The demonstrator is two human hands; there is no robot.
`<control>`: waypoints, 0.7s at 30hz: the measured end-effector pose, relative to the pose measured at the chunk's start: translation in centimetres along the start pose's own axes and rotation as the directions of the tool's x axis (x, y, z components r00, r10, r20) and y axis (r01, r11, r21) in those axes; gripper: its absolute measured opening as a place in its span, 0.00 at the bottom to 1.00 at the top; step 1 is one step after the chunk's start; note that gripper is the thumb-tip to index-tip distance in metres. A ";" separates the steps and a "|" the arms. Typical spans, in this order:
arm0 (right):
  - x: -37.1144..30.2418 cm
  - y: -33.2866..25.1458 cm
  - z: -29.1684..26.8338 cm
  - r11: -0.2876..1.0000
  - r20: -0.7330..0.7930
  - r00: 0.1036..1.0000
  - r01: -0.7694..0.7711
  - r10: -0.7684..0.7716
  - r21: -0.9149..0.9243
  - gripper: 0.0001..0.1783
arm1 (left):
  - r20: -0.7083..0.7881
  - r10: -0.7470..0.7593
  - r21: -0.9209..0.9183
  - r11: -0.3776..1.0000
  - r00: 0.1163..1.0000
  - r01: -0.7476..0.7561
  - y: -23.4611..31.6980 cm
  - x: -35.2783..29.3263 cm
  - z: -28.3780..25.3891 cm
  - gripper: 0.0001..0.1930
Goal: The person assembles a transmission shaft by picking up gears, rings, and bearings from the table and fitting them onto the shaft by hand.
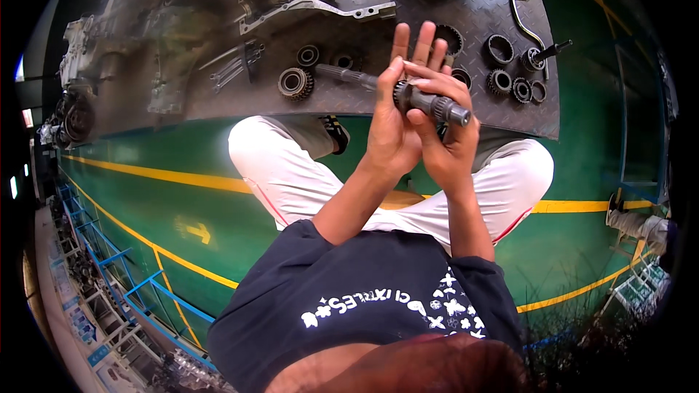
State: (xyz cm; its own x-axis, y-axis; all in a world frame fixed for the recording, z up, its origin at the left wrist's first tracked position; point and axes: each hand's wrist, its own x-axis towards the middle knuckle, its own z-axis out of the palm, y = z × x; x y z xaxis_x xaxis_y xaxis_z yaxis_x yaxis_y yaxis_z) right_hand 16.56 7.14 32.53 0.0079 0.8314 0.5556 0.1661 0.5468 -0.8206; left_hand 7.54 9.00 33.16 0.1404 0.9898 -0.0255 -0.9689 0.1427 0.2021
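Observation:
A dark steel gear shaft (424,103) lies slantwise across both hands above the near edge of the metal bench. Its thin splined end points left, and its thicker toothed end points right. My left hand (392,131) supports it from beneath, the thumb beside the shaft and several fingers stretched out past it. My right hand (453,151) grips the thicker end, with its fingers over the top and its thumb on the near side. Left of the hands sit a gear with a bearing (295,83) and a smaller ring (308,55). The palms hide part of the shaft.
Several toothed rings (499,83) and a dark shaft with a gear (534,59) stand on the bench's (466,0) right. A bent metal rod (518,11) lies beyond them. A cast housing (313,1) is at the back, with slim metal rods (237,62) on the left.

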 end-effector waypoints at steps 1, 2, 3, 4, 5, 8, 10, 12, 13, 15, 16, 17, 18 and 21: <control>-0.1 0.0 -0.2 0.999 -0.016 1.000 -0.015 0.016 0.050 0.19 | -0.004 -0.049 -0.070 0.996 0.999 0.048 -0.3 -0.1 0.0 0.23; 0.4 -0.3 -0.5 0.999 -0.024 0.999 0.030 -0.030 0.013 0.19 | -0.003 -0.096 -0.140 0.986 0.995 0.095 -0.6 -0.1 0.1 0.22; 0.9 -0.3 -0.8 1.000 -0.019 0.999 0.026 -0.026 -0.006 0.19 | -0.020 -0.117 -0.195 0.975 0.993 0.111 -1.0 0.2 0.1 0.20; 1.5 -0.1 -1.1 0.999 -0.015 1.000 0.025 -0.025 -0.024 0.19 | -0.020 -0.152 -0.268 0.953 0.988 0.141 -1.2 0.7 0.1 0.18; 1.8 0.1 -1.4 0.999 0.012 0.999 0.033 -0.033 -0.036 0.17 | -0.030 -0.175 -0.326 0.933 0.984 0.156 -1.4 0.8 0.0 0.18; 1.6 0.7 -0.8 0.958 -0.090 0.989 -0.090 0.119 0.274 0.16 | -0.018 -0.199 -0.390 0.904 0.980 0.177 -2.1 1.3 0.1 0.19; 1.7 0.8 -0.9 0.945 -0.045 0.992 -0.102 0.122 0.312 0.16 | -0.004 -0.189 -0.393 0.903 0.982 0.173 -2.3 1.5 -0.1 0.20; 2.0 1.5 -1.3 0.990 -0.115 0.993 -0.022 0.038 0.142 0.17 | -0.025 -0.266 -0.450 0.864 0.964 0.227 -2.2 1.4 -0.7 0.19; 2.3 1.4 -1.4 0.998 -0.129 0.992 -0.003 0.011 0.060 0.17 | -0.020 -0.236 -0.375 0.903 0.971 0.212 -2.3 1.5 -0.3 0.18; 2.3 1.6 -1.0 0.992 -0.185 0.982 -0.008 0.032 0.130 0.19 | -0.023 -0.246 -0.383 0.898 0.969 0.218 -2.1 1.3 -1.0 0.18; 2.5 2.0 -0.9 0.988 -0.194 0.981 0.007 0.024 0.157 0.20 | -0.021 -0.256 -0.386 0.894 0.966 0.229 -1.8 1.2 -1.5 0.17; 2.7 2.1 -0.9 0.973 -0.205 0.979 0.029 0.019 0.231 0.21 | -0.066 -0.255 -0.374 0.902 0.965 0.213 -1.8 1.2 -2.0 0.17; 3.0 1.9 -0.9 0.951 -0.216 0.976 0.050 0.018 0.305 0.21 | -0.075 -0.223 -0.316 0.930 0.972 0.189 -2.0 1.1 -2.6 0.16; 3.2 1.8 -2.7 0.895 -0.255 0.964 0.051 0.071 0.444 0.23 | -0.095 -0.251 -0.317 0.925 0.963 0.210 -2.2 0.7 -4.3 0.16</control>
State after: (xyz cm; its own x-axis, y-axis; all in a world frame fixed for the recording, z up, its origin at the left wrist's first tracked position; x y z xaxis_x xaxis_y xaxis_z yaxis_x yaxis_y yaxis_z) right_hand 19.58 10.50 33.23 0.2706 0.8157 0.5113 -0.2888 0.5754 -0.7652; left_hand 8.93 9.39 28.51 0.3589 0.9181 -0.1679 -0.9313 0.3405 -0.1292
